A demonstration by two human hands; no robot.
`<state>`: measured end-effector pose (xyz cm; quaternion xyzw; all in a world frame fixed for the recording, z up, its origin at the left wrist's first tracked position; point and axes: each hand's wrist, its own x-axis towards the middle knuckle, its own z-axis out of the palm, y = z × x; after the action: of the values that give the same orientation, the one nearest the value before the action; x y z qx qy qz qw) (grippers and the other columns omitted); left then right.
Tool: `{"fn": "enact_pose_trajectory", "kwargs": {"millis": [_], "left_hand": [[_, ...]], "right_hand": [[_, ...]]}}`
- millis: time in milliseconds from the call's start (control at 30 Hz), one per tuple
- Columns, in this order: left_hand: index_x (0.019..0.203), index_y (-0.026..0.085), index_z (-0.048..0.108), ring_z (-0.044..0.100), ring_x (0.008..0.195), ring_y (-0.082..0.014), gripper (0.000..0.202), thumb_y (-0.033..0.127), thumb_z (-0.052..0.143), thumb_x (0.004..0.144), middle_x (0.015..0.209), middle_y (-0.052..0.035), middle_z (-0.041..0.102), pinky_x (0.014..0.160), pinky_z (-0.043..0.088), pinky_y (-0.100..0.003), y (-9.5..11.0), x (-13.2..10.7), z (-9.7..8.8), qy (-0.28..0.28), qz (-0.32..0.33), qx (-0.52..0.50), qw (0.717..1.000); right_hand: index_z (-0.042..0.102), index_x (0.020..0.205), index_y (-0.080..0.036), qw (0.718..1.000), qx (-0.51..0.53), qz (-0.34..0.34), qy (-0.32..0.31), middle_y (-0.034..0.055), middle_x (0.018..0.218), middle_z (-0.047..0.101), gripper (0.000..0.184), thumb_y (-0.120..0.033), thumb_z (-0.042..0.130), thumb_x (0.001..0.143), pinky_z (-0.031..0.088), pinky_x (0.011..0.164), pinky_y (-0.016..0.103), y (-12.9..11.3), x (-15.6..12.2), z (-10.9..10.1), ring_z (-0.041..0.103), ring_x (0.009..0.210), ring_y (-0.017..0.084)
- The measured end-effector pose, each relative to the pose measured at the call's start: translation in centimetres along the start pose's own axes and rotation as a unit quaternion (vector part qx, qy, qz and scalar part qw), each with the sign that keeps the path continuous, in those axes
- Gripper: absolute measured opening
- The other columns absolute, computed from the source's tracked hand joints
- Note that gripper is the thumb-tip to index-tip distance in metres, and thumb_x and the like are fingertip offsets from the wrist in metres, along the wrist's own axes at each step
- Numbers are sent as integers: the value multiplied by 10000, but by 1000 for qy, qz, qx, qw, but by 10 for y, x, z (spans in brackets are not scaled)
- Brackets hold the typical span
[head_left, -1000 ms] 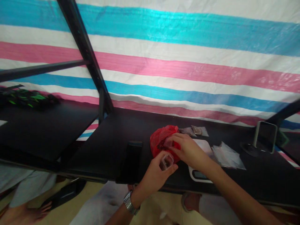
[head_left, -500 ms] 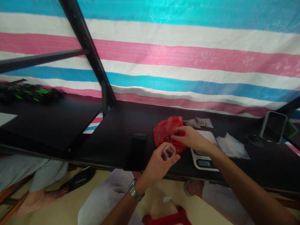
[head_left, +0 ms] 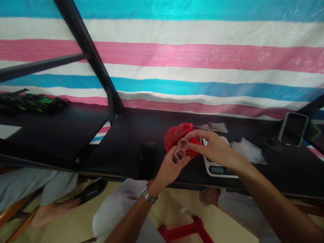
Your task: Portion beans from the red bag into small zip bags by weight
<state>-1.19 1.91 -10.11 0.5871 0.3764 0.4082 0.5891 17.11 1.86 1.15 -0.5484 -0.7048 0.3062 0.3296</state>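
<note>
My left hand (head_left: 169, 168), a metal watch (head_left: 149, 195) on its wrist, is closed round a small clear plastic pouch (head_left: 179, 156) held open in front of the black table's edge. My right hand (head_left: 215, 148) pinches a small clear cup (head_left: 183, 143) tipped right over the pouch's mouth. Just behind both hands a crumpled red plastic bag (head_left: 177, 135) lies on the table. What the cup holds is too small to tell.
A white digital scale (head_left: 217, 168) sits under my right wrist. Clear pouches (head_left: 249, 153) lie to its right, filled packets (head_left: 217, 127) behind. A phone on a stand (head_left: 293, 129) is far right, a black box (head_left: 148, 162) left. Another person's legs (head_left: 37, 189) show lower left. A red stool (head_left: 184, 231) is below.
My right hand has come out of the red bag and now holds the small clear cup over the pouch in my left hand, which rose a little.
</note>
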Motion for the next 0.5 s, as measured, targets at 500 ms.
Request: {"fn": "enact_pose_trajectory", "kwargs": {"millis": [500], "left_hand": [[981,189,658,565,752,-133,379,499,835,855,860,14,649,735,472,-265,8,6,2,22,12,-54,998]], "right_hand": [[714,1187,-286,970,-139,-173,95,30,1262,781,290,-134,734,940,424,1113,459,0,-16,19,687,1243,250]]}}
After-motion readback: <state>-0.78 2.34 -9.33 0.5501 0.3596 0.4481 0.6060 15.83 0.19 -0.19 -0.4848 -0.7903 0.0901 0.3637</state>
